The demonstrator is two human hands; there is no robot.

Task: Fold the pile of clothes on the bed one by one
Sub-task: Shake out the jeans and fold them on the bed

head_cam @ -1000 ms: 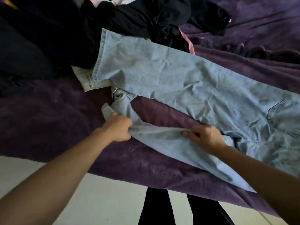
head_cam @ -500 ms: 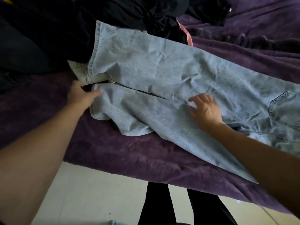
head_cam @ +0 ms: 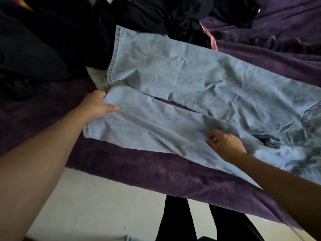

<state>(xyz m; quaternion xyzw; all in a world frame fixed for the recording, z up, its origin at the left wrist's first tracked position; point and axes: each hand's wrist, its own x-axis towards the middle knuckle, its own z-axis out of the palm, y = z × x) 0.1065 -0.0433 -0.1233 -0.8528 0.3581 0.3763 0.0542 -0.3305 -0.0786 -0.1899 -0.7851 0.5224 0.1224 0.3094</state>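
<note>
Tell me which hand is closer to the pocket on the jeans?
Right. The right hand pinches the jeans mid-leg, nearer the pocket; the left hand grips the hem, at the far end.

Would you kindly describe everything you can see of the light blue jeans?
The light blue jeans are wrinkled denim, spread flat on the purple bed cover, legs side by side with a narrow gap, hems toward the dark clothes pile, a pocket toward the waist. The left hand grips the near leg's hem; the right hand pinches its middle.
</note>
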